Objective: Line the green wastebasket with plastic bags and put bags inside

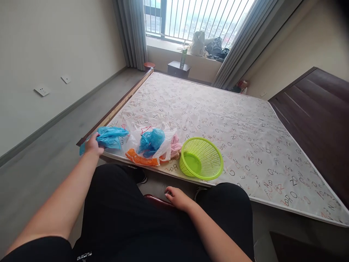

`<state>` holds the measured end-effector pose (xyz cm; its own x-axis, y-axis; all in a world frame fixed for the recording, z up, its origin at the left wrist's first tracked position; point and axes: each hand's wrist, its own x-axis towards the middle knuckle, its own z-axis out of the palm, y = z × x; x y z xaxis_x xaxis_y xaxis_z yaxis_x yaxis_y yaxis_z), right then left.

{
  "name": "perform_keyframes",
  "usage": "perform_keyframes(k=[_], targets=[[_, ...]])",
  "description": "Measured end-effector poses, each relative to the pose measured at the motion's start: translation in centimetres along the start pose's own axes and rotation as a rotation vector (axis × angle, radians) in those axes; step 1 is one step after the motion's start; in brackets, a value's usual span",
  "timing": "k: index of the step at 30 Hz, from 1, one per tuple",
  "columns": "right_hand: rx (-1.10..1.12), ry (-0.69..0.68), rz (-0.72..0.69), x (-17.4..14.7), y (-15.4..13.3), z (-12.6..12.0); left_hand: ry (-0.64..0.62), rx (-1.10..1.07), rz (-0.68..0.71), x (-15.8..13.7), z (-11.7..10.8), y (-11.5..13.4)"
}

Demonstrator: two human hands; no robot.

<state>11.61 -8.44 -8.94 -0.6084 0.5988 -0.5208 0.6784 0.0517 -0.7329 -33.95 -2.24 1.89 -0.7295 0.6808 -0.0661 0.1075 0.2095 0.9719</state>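
Note:
My left hand (93,145) grips a crumpled blue plastic bag (112,137) at the near left corner of the mattress (201,109). My right hand (177,197) hangs between my knees, its fingers loosely curled, and whether anything is in them is hidden. Beside the held bag lies a heap: a white plastic bag (133,140), a second blue plastic bag (152,140) on top, an orange plastic bag (145,159) at the front and a pink cloth (175,145) on the right. A lime-green plastic basket (201,158) stands right of the heap, with nothing visible inside.
A wooden bed rail (122,100) runs along the mattress's left side, and a dark headboard (313,120) rises on the right. Beyond the bed are a small bedside table (178,68) with a green bottle (183,57) and a red stool (149,65). Bags (198,43) sit on the windowsill.

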Motion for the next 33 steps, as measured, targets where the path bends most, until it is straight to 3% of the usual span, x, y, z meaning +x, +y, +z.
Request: perform_keyframes(k=[2,4,6,9,10,11,14,17,21,25,28,30,33], targets=[[0.133,0.032,-0.018,-0.1,-1.1,-0.1,-0.014,-0.182,-0.098,-2.6,-1.5,3.2],[0.343,0.053,-0.068,-0.3,-2.9,-0.3,-0.180,-0.491,-0.274,-6.4,-3.6,5.9],[0.622,0.026,-0.148,-0.6,-5.5,-0.6,-0.386,-0.564,-0.372,-10.7,-5.4,7.5],[1.054,-0.079,-0.303,-1.4,-10.0,-1.6,-0.822,-0.402,-0.480,-16.9,-5.5,7.2],[1.148,-0.045,-0.364,-1.7,-11.3,-2.1,-0.948,-0.296,-0.510,-18.7,-4.7,6.5],[1.209,0.046,-0.410,-2.1,-12.4,-2.7,-1.033,-0.165,-0.502,-20.2,-3.8,5.7],[1.206,0.334,-0.427,-3.9,-14.0,-5.0,-1.178,0.233,-0.268,-23.5,-0.4,3.7],[1.013,0.549,-0.369,-6.5,-13.3,-6.7,-1.119,0.449,0.007,-25.7,2.2,3.6],[0.560,0.784,-0.367,-10.0,-12.1,-7.0,-0.856,0.301,0.271,-28.2,4.8,7.0],[0.145,0.722,-0.503,-12.5,-11.9,-6.5,-0.859,-0.011,0.262,-30.2,7.8,10.9],[-0.009,0.654,-0.604,-14.1,-11.7,-6.9,-0.854,-0.048,0.203,-30.8,9.9,12.0],[0.040,0.565,-0.668,-15.2,-11.1,-7.6,-0.881,-0.026,0.165,-31.2,10.7,11.9],[0.434,0.405,-0.705,-16.0,-9.5,-8.5,-0.939,0.008,0.203,-31.8,10.9,11.3]])
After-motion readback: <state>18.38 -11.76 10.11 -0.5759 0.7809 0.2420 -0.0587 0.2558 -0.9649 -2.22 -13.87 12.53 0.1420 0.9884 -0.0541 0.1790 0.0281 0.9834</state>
